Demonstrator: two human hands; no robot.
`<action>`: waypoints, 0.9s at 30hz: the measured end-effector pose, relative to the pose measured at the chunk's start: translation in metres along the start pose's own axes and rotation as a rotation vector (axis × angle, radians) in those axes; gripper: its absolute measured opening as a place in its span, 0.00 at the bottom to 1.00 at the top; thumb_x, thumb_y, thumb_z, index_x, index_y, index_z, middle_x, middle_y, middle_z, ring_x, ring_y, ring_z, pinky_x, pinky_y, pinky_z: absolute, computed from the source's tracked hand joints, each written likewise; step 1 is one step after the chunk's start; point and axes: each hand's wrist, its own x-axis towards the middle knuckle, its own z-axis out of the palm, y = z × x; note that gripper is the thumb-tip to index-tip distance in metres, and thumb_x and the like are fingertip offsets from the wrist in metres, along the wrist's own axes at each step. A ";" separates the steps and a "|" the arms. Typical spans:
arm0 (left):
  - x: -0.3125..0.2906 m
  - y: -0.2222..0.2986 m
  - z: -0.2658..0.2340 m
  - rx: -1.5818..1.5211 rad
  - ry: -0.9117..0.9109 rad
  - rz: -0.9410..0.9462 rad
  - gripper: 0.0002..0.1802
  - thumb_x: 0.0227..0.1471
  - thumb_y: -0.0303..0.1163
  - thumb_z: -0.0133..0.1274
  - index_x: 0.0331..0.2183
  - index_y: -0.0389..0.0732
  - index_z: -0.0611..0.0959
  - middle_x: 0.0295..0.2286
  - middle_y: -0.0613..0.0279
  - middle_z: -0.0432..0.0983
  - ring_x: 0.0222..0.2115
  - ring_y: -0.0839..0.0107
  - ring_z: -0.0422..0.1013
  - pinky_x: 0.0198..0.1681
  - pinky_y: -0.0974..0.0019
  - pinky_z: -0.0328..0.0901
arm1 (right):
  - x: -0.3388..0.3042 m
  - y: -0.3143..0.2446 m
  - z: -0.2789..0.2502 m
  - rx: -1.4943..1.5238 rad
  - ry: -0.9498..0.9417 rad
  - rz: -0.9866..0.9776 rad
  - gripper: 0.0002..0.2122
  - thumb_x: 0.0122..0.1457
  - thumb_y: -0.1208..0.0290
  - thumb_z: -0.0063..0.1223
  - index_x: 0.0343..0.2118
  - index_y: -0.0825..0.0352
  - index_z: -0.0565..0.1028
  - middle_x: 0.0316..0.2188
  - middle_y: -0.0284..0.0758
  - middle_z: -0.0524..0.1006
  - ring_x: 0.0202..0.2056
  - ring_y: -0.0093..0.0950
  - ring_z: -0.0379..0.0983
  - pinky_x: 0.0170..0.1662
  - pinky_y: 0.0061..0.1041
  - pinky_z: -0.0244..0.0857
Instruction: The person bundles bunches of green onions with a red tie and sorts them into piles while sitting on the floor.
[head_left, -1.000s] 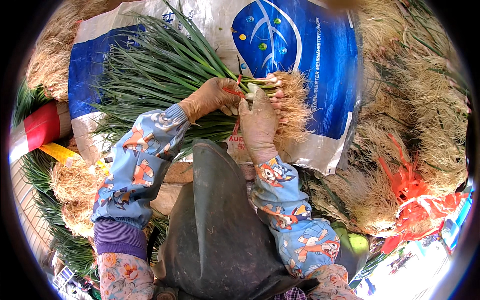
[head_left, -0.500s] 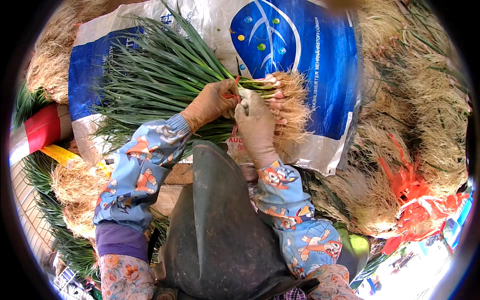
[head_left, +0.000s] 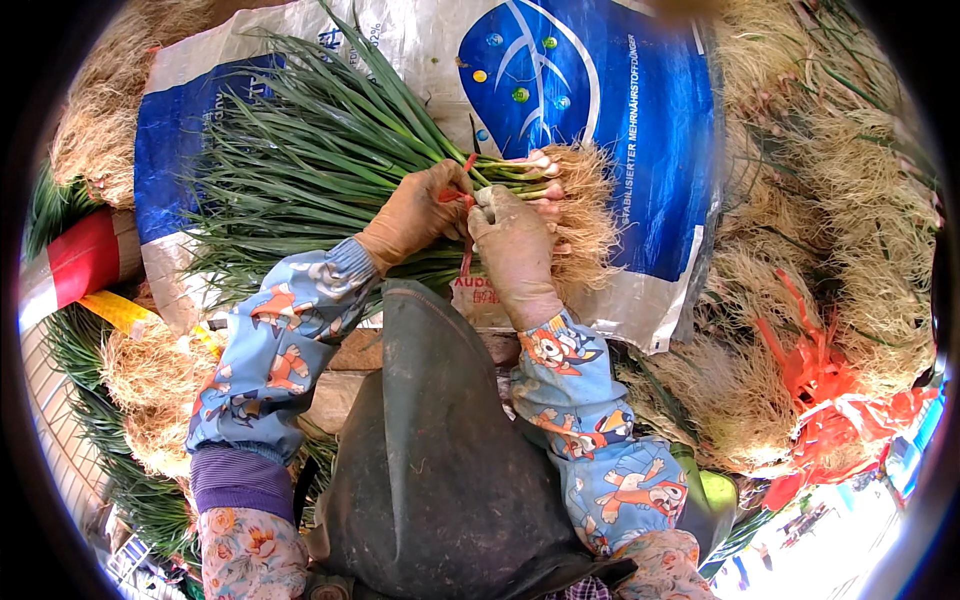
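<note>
Spring-onion bunch (head_left: pixel 380 160) lies just beyond the dark apron (head_left: pixel 440 450), leaves left and roots right, with the left hand (head_left: pixel 415 215) at its stems, grip narrowed on a red tie (head_left: pixel 452 195), and the fingertips of the right hand (head_left: pixel 515 245) at that tie, though I cannot tell whether they pinch it. I judge that uneven pulling could let the tie slip and the stems fan out, while overtightening could snap it or bruise the greens. Counted outward, I record two hands, one bunch, one tie, one printed sack (head_left: pixel 650 150) beneath, one red plastic tangle (head_left: pixel 830 400) at right, and rooted bundles (head_left: pixel 830 200) overlapping too much to number.
</note>
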 end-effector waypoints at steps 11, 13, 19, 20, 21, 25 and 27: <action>0.005 0.002 -0.008 -0.125 -0.169 -0.031 0.07 0.53 0.31 0.45 0.33 0.37 0.70 0.27 0.64 0.72 0.28 0.77 0.71 0.30 0.75 0.69 | -0.004 -0.002 -0.011 0.126 0.166 0.200 0.05 0.48 0.69 0.50 0.24 0.65 0.71 0.20 0.38 0.74 0.24 0.35 0.72 0.27 0.31 0.64; 0.004 0.004 -0.007 -0.145 -0.187 -0.027 0.08 0.54 0.31 0.44 0.34 0.36 0.70 0.28 0.64 0.72 0.28 0.77 0.71 0.29 0.74 0.68 | -0.006 -0.004 -0.014 0.243 0.170 0.208 0.05 0.47 0.70 0.51 0.24 0.65 0.73 0.19 0.36 0.74 0.22 0.31 0.72 0.27 0.27 0.64; -0.013 -0.002 0.001 0.737 0.224 0.421 0.08 0.50 0.26 0.46 0.35 0.38 0.73 0.24 0.55 0.74 0.23 0.64 0.72 0.25 0.68 0.66 | -0.001 -0.008 -0.014 0.206 0.108 -0.033 0.04 0.48 0.70 0.50 0.24 0.64 0.72 0.19 0.35 0.72 0.21 0.32 0.71 0.26 0.29 0.64; -0.011 -0.009 0.004 0.797 0.310 0.497 0.07 0.45 0.26 0.49 0.32 0.41 0.74 0.21 0.54 0.71 0.21 0.57 0.70 0.23 0.64 0.64 | 0.002 -0.006 -0.014 0.124 0.115 -0.119 0.04 0.48 0.70 0.49 0.23 0.65 0.71 0.20 0.36 0.72 0.22 0.34 0.71 0.26 0.30 0.64; -0.011 -0.008 0.004 0.872 0.327 0.506 0.07 0.44 0.26 0.50 0.31 0.42 0.74 0.20 0.55 0.71 0.21 0.58 0.69 0.22 0.63 0.64 | 0.007 -0.007 -0.015 0.049 0.121 -0.208 0.05 0.49 0.69 0.48 0.23 0.65 0.71 0.20 0.36 0.72 0.22 0.35 0.70 0.26 0.31 0.64; -0.015 0.004 0.012 1.011 0.298 0.654 0.05 0.41 0.28 0.52 0.26 0.44 0.74 0.17 0.59 0.69 0.19 0.59 0.68 0.19 0.61 0.62 | 0.058 0.008 -0.028 -0.228 0.103 -0.259 0.06 0.51 0.68 0.44 0.23 0.65 0.68 0.23 0.40 0.71 0.28 0.39 0.70 0.30 0.35 0.64; -0.026 0.012 0.005 1.014 0.300 0.712 0.05 0.40 0.28 0.52 0.26 0.45 0.74 0.18 0.62 0.69 0.19 0.61 0.68 0.19 0.62 0.62 | 0.078 0.012 -0.014 -0.237 0.105 -0.311 0.07 0.52 0.67 0.44 0.26 0.65 0.69 0.22 0.41 0.71 0.26 0.42 0.69 0.30 0.36 0.63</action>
